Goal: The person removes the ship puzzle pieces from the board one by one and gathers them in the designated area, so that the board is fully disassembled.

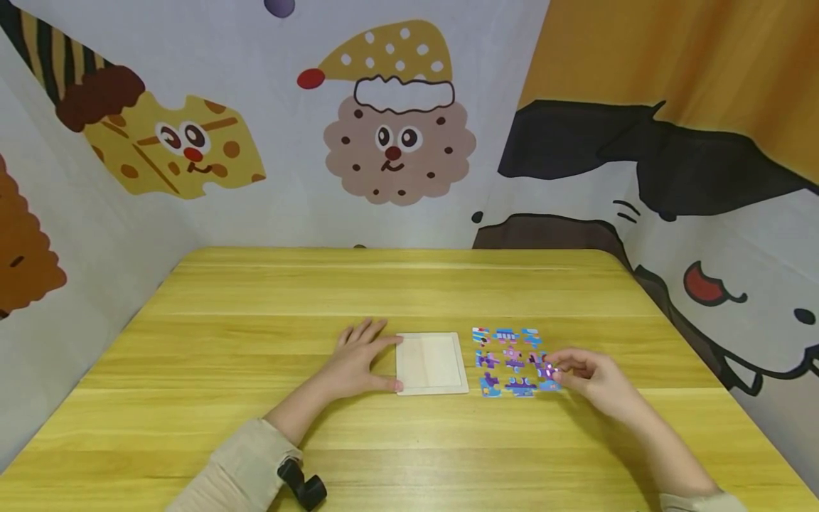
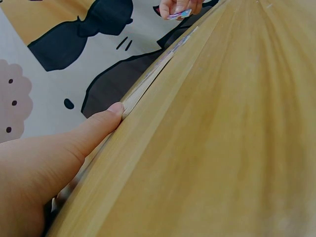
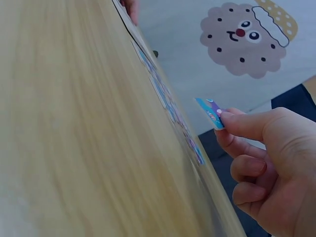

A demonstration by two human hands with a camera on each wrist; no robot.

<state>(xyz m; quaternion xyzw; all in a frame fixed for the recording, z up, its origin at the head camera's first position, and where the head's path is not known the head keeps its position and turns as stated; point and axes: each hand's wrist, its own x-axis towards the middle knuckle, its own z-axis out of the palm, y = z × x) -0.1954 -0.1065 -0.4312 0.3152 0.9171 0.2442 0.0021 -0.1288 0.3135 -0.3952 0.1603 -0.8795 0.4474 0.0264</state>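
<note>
My right hand (image 1: 591, 380) pinches a blue and purple puzzle piece (image 3: 210, 113) between thumb and fingertips, lifted off the table at the right side of the laid-out pieces. Several colourful puzzle pieces (image 1: 512, 359) lie apart from each other in rough rows, just right of a pale wooden puzzle tray (image 1: 430, 363). The tray lies flat, its recess bare. With fingers spread, my left hand (image 1: 355, 363) rests at the tray's left edge, index fingertip by the far corner and thumb by the near one. In the left wrist view, the thumb (image 2: 101, 123) touches the tray's edge.
The wood-grain table (image 1: 409, 448) extends around the tray and pieces on every side. A curtain (image 1: 275, 220) printed with cartoon figures hangs behind it. A black strap mount (image 1: 302, 485) sits at the left sleeve.
</note>
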